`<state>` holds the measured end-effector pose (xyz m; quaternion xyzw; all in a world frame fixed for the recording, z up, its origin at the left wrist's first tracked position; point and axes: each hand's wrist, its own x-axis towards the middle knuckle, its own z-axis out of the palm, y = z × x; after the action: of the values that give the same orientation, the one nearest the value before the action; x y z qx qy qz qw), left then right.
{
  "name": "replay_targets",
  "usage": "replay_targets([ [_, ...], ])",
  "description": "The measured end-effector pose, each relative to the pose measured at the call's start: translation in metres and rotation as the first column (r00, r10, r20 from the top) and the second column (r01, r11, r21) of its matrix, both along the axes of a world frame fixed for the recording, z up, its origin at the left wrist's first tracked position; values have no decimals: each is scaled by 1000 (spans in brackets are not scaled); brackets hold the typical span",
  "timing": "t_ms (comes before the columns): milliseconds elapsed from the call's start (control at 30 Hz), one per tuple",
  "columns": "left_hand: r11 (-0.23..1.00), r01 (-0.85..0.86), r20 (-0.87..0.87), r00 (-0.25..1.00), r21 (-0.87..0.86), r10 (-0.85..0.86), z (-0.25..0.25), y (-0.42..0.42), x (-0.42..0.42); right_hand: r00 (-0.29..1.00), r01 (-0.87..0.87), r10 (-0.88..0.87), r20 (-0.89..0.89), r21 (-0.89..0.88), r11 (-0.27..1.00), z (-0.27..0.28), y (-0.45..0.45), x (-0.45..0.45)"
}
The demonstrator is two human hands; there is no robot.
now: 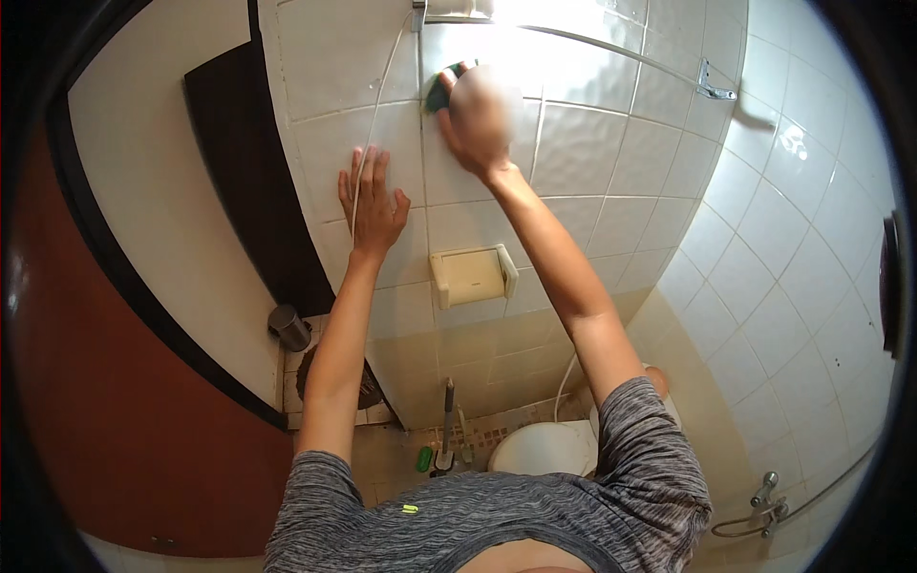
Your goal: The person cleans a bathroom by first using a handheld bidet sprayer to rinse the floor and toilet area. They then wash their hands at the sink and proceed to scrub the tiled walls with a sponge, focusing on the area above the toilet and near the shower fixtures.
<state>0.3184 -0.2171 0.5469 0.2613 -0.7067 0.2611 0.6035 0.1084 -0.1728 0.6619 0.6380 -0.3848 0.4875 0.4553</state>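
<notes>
My right hand (481, 129), partly blurred, presses a green scouring pad (438, 92) against the white wall tiles (577, 154). Much of the pad is hidden under the palm and fingers. Lower and to the left, my left hand (374, 208) rests on the tiles with its fingers apart and nothing in its grasp. A thin white cord (387, 75) hangs down the wall and passes over the back of this hand. Between the two forearms, a cream toilet paper holder (473, 276) is fixed to the wall, with no roll in it.
Above my right hand a metal towel bar (609, 49) runs to a bracket (713, 84). Below are a white toilet (541, 450), a long-handled brush (448, 412) and a green brush or scrubber (425, 458). A reddish-brown door (143, 430) stands left; a shower valve (768, 505) is at right.
</notes>
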Motion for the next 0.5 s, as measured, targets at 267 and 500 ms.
replay_targets([
  [267,1000,-23,40,999,12,22,-12,-14,5,886,120,-125,-446,-40,992,-17,6,-40],
  [500,999,-39,36,999,13,39,-16,-17,5,916,98,45,400,-331,938,-22,25,-118],
])
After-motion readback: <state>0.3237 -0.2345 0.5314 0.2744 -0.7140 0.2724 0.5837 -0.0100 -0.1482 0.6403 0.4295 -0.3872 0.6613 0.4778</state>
